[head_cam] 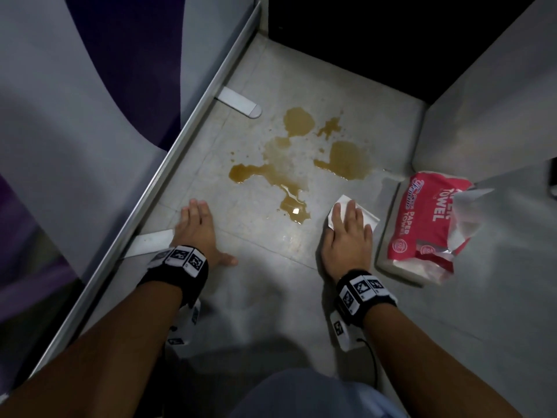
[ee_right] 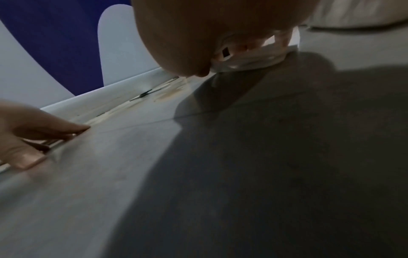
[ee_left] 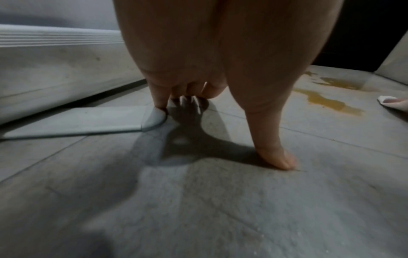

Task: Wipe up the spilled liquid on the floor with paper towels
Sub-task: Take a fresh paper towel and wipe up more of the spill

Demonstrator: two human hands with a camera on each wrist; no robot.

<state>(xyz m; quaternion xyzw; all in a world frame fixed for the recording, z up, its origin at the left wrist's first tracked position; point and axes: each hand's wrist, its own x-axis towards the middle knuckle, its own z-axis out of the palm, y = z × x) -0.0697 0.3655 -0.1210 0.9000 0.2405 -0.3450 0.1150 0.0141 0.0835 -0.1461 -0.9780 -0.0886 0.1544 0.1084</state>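
Pressing flat-fingered on a folded paper towel (head_cam: 355,214) right of the brown spill (head_cam: 289,164), the right hand (head_cam: 346,236) grips nothing, while the left hand (head_cam: 196,233) rests spread on the floor (head_cam: 265,297).

Brown spilled liquid (head_cam: 297,164) sits in several joined puddles (plus stray drops) on the grey tiled floor (head_cam: 271,297). A folded white paper towel (head_cam: 366,217) lies flat just right of it, not touching.

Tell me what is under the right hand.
A folded white paper towel lies flat on the floor under the right hand, whose straight fingers press it down. Its corners stick out; the middle is covered. It lies apart from the brown spill.
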